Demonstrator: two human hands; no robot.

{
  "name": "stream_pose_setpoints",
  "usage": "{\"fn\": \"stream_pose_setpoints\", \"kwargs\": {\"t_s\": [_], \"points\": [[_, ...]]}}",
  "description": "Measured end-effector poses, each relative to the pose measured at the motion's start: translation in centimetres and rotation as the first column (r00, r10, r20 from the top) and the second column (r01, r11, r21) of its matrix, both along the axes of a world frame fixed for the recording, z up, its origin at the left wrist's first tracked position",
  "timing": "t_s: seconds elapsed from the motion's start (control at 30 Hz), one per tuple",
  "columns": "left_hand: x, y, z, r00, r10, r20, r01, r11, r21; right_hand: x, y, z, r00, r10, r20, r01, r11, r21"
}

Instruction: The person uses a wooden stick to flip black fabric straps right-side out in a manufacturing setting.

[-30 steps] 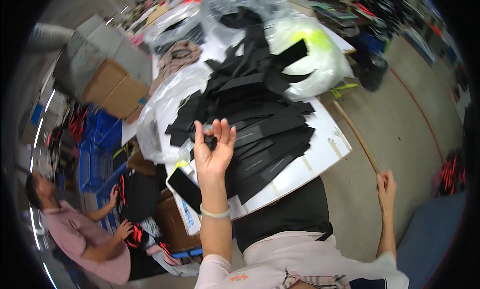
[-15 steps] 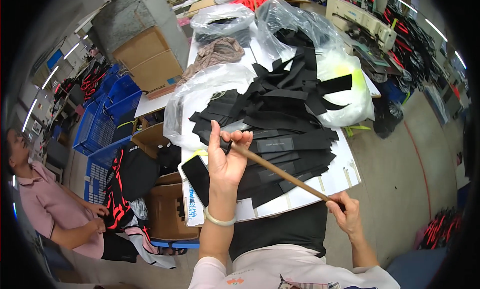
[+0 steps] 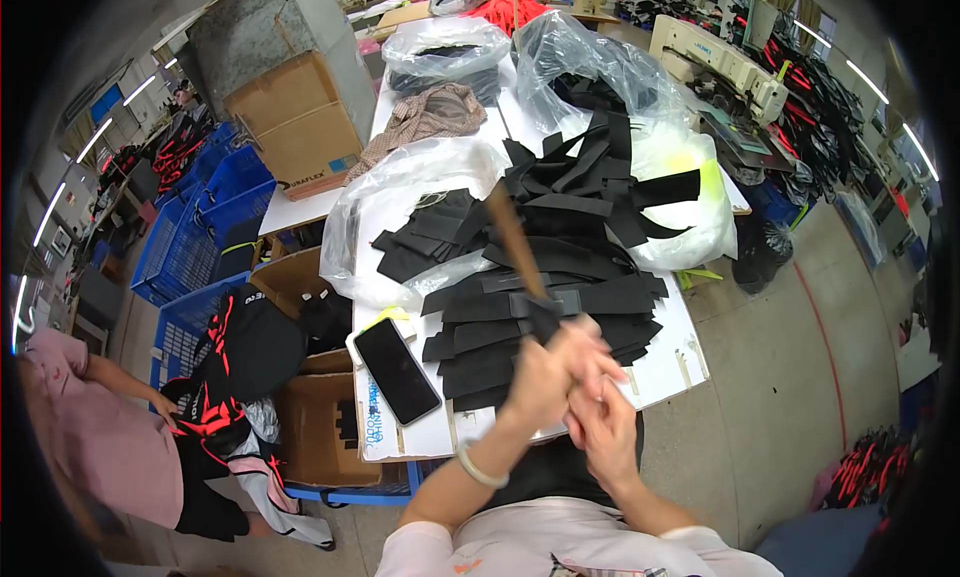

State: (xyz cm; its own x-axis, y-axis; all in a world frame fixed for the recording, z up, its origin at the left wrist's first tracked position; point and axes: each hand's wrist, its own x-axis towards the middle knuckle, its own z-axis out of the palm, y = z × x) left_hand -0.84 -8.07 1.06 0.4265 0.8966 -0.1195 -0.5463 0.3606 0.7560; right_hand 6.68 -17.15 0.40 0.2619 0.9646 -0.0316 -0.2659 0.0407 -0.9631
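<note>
Over the near part of the table, a brown wooden stick [image 3: 516,242] slants up and away from my hands, its far end smeared by motion. Black fabric [image 3: 543,320] shows at its lower end, just above my fingers. My left hand [image 3: 553,374] is closed around that lower end. Pressed against it from below, my right hand [image 3: 606,433] has bent fingers; what they grip is hidden. Beneath the stick lie several flat black fabric strips [image 3: 590,297] in overlapping rows. A looser heap of black strips [image 3: 570,177] sits farther back.
A black phone [image 3: 398,370] lies on the white table [image 3: 680,347], left of the strips. Clear plastic bags [image 3: 345,232] and a checked cloth [image 3: 425,117] are behind. Cardboard boxes [image 3: 315,417] and blue crates [image 3: 180,327] stand left, near a person in pink [image 3: 110,417].
My hands have come together at the stick's lower end. The stick has swung from lying crosswise to pointing away over the table. The person at left has shifted.
</note>
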Motion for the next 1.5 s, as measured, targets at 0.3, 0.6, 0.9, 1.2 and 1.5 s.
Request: {"fn": "stream_pose_setpoints", "kwargs": {"t_s": [0.3, 0.6, 0.9, 1.2, 1.5], "points": [[-6.5, 5.7, 2.4, 0.966, 0.065, 0.249, -0.105, 0.983, 0.152, 6.9, -1.4, -0.8, 0.868, 0.202, 0.453, -0.168, 0.979, -0.115], [-8.8, 4.7, 3.8, 0.905, 0.169, 0.390, -0.258, 0.948, 0.188, 4.8, -1.1, -1.7, 0.934, 0.328, 0.145, -0.300, 0.936, -0.183], [-5.3, 2.7, 1.1, 0.967, 0.148, 0.206, -0.203, 0.938, 0.281, 3.2, 0.6, -1.2, 0.908, 0.376, -0.186, -0.409, 0.892, -0.192], [-8.7, 3.3, -0.5, 0.901, 0.141, 0.411, -0.130, 0.990, -0.055, 19.8, -11.5, -5.8, 0.700, -0.211, 0.682, 0.476, 0.850, -0.225], [-0.5, -2.6, -3.8, 0.697, -0.589, 0.410, 0.621, 0.781, 0.066, 17.8, 0.4, -10.9, 0.189, -0.319, 0.929, 0.410, 0.885, 0.221]]}}
